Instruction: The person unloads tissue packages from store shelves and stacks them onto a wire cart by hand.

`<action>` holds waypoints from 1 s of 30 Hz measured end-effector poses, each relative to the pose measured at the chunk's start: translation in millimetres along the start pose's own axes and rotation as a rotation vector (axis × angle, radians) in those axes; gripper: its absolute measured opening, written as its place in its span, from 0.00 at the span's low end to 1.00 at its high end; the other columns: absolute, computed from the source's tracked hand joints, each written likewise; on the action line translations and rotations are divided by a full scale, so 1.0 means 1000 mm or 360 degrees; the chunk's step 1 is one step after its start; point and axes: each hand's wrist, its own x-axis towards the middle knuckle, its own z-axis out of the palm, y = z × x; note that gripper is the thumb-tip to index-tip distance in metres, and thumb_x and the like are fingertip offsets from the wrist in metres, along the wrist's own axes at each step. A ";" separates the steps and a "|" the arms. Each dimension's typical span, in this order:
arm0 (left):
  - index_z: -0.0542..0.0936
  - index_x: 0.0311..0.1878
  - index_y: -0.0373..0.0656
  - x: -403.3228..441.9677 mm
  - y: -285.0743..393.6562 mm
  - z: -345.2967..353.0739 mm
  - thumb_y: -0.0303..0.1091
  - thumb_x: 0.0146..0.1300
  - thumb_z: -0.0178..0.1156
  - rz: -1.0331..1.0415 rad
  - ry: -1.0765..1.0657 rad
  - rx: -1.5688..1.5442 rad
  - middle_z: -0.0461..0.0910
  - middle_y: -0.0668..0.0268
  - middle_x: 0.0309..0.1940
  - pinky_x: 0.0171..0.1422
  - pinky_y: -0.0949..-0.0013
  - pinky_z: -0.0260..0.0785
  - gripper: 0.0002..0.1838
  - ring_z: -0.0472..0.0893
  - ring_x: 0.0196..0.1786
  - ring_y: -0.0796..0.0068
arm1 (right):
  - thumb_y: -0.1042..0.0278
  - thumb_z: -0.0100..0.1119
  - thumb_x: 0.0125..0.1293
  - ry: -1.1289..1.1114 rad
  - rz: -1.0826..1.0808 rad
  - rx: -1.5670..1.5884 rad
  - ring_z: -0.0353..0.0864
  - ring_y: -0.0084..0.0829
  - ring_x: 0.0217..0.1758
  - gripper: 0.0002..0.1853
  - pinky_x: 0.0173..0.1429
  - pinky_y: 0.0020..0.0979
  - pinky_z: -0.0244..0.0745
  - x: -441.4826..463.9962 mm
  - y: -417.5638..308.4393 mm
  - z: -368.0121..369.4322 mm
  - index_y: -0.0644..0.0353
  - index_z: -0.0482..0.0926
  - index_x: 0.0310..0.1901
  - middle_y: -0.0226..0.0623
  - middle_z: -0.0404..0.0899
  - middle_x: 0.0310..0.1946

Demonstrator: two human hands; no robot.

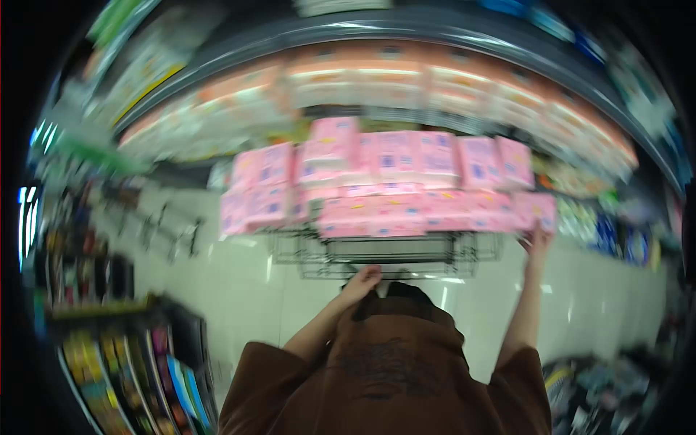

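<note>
Pink tissue packs (pixel 391 156) are stacked in rows on a black wire rack (pixel 388 254) in front of me. My right hand (pixel 538 238) is at the near edge of the pink tissue pack (pixel 533 209) at the right end of the front row, its fingers gripping that edge. My left hand (pixel 365 280) is low before my body, by the rack's near edge, with its fingers curled closed. Whatever lies inside those fingers is hidden. Motion blurs the whole view.
Behind the stack a long dark shelf (pixel 391 30) curves over orange-and-white packs (pixel 391 80). Product shelves (pixel 109 370) stand at lower left, and blue packages (pixel 623 239) are at right. Pale shiny floor (pixel 254 304) lies around the rack. Dark wrapped goods (pixel 602 391) fill the lower right.
</note>
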 end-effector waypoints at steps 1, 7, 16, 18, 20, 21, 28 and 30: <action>0.78 0.63 0.39 -0.003 -0.028 -0.012 0.42 0.74 0.62 -0.0024 0.0169 0.0078 0.83 0.58 0.57 0.63 0.66 0.73 0.21 0.82 0.58 0.68 | 0.43 0.64 0.72 -0.0077 -0.0048 -0.0107 0.83 0.27 0.44 0.25 0.46 0.33 0.83 0.011 0.005 -0.007 0.51 0.68 0.57 0.31 0.79 0.42; 0.82 0.59 0.38 -0.080 -0.193 -0.080 0.48 0.63 0.65 -0.0855 0.0799 0.0133 0.87 0.50 0.48 0.57 0.60 0.78 0.27 0.86 0.51 0.59 | 0.52 0.66 0.71 -0.0069 -0.0090 0.0243 0.82 0.25 0.43 0.27 0.48 0.35 0.81 0.002 -0.007 0.010 0.49 0.67 0.65 0.30 0.79 0.46; 0.77 0.62 0.43 -0.135 -0.164 -0.072 0.45 0.71 0.60 -0.0713 0.1170 -0.0602 0.81 0.63 0.52 0.50 0.60 0.78 0.22 0.83 0.52 0.67 | 0.47 0.68 0.67 -0.0096 0.0076 0.0009 0.78 0.23 0.36 0.25 0.44 0.34 0.79 0.014 -0.016 0.000 0.49 0.70 0.57 0.28 0.76 0.38; 0.70 0.68 0.43 -0.105 -0.091 -0.067 0.45 0.73 0.61 -0.0269 0.1052 -0.0693 0.78 0.62 0.58 0.60 0.58 0.76 0.26 0.81 0.58 0.65 | 0.45 0.69 0.66 -0.0074 0.0113 -0.0066 0.78 0.22 0.33 0.26 0.42 0.33 0.79 0.013 -0.026 0.008 0.49 0.70 0.55 0.27 0.76 0.36; 0.65 0.72 0.43 -0.076 0.001 -0.058 0.45 0.73 0.61 0.0010 0.1004 -0.0802 0.73 0.59 0.62 0.62 0.58 0.75 0.30 0.80 0.60 0.65 | 0.44 0.70 0.64 -0.0005 0.0138 -0.0095 0.78 0.22 0.31 0.26 0.40 0.31 0.78 0.011 -0.040 0.017 0.48 0.71 0.55 0.26 0.77 0.34; 0.63 0.73 0.43 -0.065 0.039 -0.054 0.45 0.72 0.63 0.0163 0.1002 -0.0844 0.72 0.58 0.62 0.62 0.58 0.75 0.33 0.80 0.61 0.66 | 0.45 0.71 0.64 0.0011 0.0125 -0.0080 0.78 0.22 0.29 0.27 0.38 0.31 0.78 0.008 -0.046 0.019 0.49 0.71 0.56 0.28 0.78 0.34; 0.49 0.76 0.51 -0.024 0.179 -0.042 0.44 0.69 0.68 0.0122 0.0773 -0.1093 0.68 0.54 0.65 0.61 0.51 0.79 0.43 0.78 0.61 0.57 | 0.48 0.72 0.64 0.0194 0.0100 -0.0120 0.79 0.23 0.25 0.26 0.28 0.29 0.75 0.007 -0.042 0.025 0.49 0.72 0.55 0.28 0.79 0.28; 0.50 0.74 0.50 -0.015 0.180 -0.035 0.40 0.68 0.69 0.0220 0.0792 -0.1088 0.67 0.54 0.65 0.62 0.52 0.79 0.42 0.79 0.61 0.57 | 0.49 0.73 0.62 0.0162 0.0116 -0.0107 0.80 0.25 0.32 0.30 0.32 0.30 0.77 0.008 -0.051 0.021 0.50 0.72 0.60 0.30 0.81 0.36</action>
